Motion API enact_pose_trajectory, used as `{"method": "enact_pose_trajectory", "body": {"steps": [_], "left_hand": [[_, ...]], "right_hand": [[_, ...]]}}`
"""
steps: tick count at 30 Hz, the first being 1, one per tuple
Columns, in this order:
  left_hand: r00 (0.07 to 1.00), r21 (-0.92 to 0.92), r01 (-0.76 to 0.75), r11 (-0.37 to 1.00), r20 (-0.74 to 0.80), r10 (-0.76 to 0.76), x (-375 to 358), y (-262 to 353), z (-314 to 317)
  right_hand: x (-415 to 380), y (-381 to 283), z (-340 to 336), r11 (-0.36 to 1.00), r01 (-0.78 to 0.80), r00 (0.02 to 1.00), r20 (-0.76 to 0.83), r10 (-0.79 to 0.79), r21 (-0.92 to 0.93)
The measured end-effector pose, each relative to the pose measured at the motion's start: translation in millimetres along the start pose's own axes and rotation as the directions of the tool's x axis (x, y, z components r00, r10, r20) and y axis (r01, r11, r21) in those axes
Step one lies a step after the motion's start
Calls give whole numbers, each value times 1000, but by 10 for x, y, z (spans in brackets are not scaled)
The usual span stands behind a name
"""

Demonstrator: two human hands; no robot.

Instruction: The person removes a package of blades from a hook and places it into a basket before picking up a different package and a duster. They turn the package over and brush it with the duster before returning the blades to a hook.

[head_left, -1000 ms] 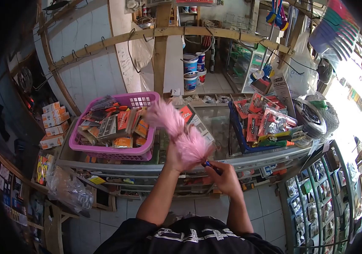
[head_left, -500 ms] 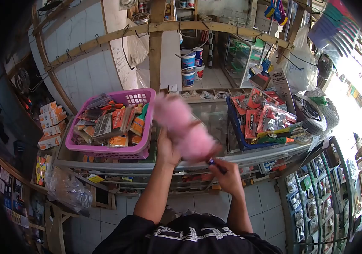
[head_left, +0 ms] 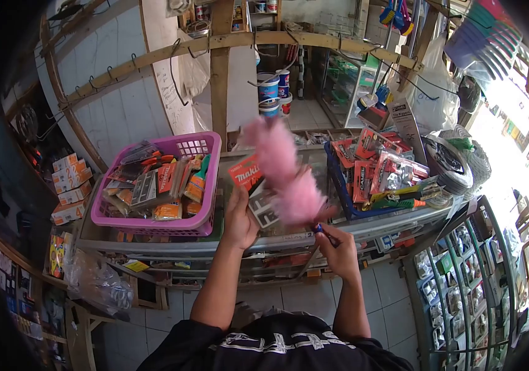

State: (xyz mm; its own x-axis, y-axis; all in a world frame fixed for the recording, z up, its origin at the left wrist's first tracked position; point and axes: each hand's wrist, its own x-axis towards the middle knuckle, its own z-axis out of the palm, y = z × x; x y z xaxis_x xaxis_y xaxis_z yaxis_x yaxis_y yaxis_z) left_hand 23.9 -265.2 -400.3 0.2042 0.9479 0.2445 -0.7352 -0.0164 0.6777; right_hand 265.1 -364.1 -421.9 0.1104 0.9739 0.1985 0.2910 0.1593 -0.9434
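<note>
My left hand (head_left: 240, 224) is closed on a flat package (head_left: 249, 175) with a red Makita header and a grey and white lower part. My right hand (head_left: 337, 248) grips the dark blue handle of a fluffy pink duster (head_left: 280, 167), blurred by motion. The duster slants up and left, passing in front of the package's right side. Both hands are over the front edge of a glass counter (head_left: 277, 245). To the left is a pink basket (head_left: 212, 185) full of packaged tools.
A blue basket (head_left: 369, 214) of red packages stands at the right, beside coiled wire (head_left: 453, 164). Orange and white boxes (head_left: 71, 188) are stacked at the left. A wooden beam (head_left: 239, 41) with hooks crosses above the counter.
The duster has swung right and more upright, uncovering the Makita package in my left hand. My left hand has shifted slightly left and my right hand slightly right. The view has turned a little.
</note>
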Motion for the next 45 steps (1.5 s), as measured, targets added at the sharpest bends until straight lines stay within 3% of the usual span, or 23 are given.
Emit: {"method": "enact_pose_trajectory", "body": {"steps": [2, 3, 6, 7, 10, 11, 14, 15, 21, 24, 27, 30, 31, 32, 33, 36, 37, 38, 40, 41, 43, 44, 45], "left_hand": [[998, 97, 10, 995, 64, -17, -35, -24, -113], [992, 352, -68, 934, 127, 24, -23, -52, -141], [996, 301, -52, 952, 87, 26, -101, -170, -130], [999, 180, -42, 983, 37, 36, -115, -131, -62], [990, 388, -114, 915, 124, 71, -109, 94, -164], [980, 611, -197, 767, 131, 148, -123, 167, -141], [962, 801, -260, 539, 168, 213, -209, 295, -111], [963, 809, -251, 532, 152, 224, -215, 286, -136], [963, 835, -224, 502, 111, 245, -175, 205, -140], [954, 851, -244, 465, 124, 274, -148, 156, -150], [944, 818, -281, 502, 141, 300, -129, 140, -28], [886, 812, -376, 447, 173, 430, -68, -127, -333], [973, 778, -181, 601, 53, 224, -98, 8, -207], [958, 801, -232, 552, 89, 273, -111, 85, -26], [961, 758, -242, 606, 99, 260, -97, 52, -54], [974, 626, -222, 748, 107, 200, -71, -53, -205], [989, 384, -145, 912, 63, 130, -58, -65, -194], [998, 105, -61, 993, 19, 59, -43, -74, -177], [1000, -42, -13, 999, 18, 14, -30, -15, -80], [1000, -71, -1, 997, 14, 2, -8, -29, -96], [1000, -124, 21, 992, 1, -21, 43, -73, -248], [892, -273, 193, 942, 448, -53, 68, -67, -447], [967, -212, 108, 971, 249, -53, 44, -39, -421]], "right_hand": [[44, -6, 61, 998, 51, 999, 5, -51, 43], [57, -15, 109, 995, 73, 997, 9, -73, 64], [108, -81, 260, 993, 60, 998, -7, -59, 106], [127, -92, 253, 991, 86, 996, -46, -81, 103], [104, -115, 116, 994, 104, 994, -48, -103, 27], [95, -1, 41, 969, 238, 970, -33, -241, -64], [42, -75, -93, 996, 74, 992, -102, -69, 41], [51, -158, -134, 993, 65, 989, -122, -78, -102], [46, -271, -190, 983, 153, 986, -53, -160, -105], [44, -322, -184, 992, 107, 994, -28, -109, -73], [16, -336, -127, 969, 214, 973, -65, -223, -124], [-15, -388, -165, 969, 231, 973, 38, -229, -85], [-11, -392, -148, 978, 187, 982, 0, -188, -90], [-6, -392, -113, 986, 141, 989, -37, -145, -93], [-5, -378, -97, 991, 94, 992, -72, -101, -95], [10, -64, -130, 972, 218, 966, 126, -227, 82], [9, 6, -111, 987, 140, 982, 115, -148, 74], [22, 72, -69, 990, 90, 993, 63, -97, 108], [42, 109, 44, 984, -6, 999, -38, 13, 180], [-21, 105, 83, 974, -67, 997, -10, 70, 216], [-49, 133, 70, 978, 26, 992, 114, -50, 209], [-68, 149, 62, 975, 68, 978, 178, -107, 211], [-72, 30, 0, 993, 33, 986, 157, -50, 110]]}}
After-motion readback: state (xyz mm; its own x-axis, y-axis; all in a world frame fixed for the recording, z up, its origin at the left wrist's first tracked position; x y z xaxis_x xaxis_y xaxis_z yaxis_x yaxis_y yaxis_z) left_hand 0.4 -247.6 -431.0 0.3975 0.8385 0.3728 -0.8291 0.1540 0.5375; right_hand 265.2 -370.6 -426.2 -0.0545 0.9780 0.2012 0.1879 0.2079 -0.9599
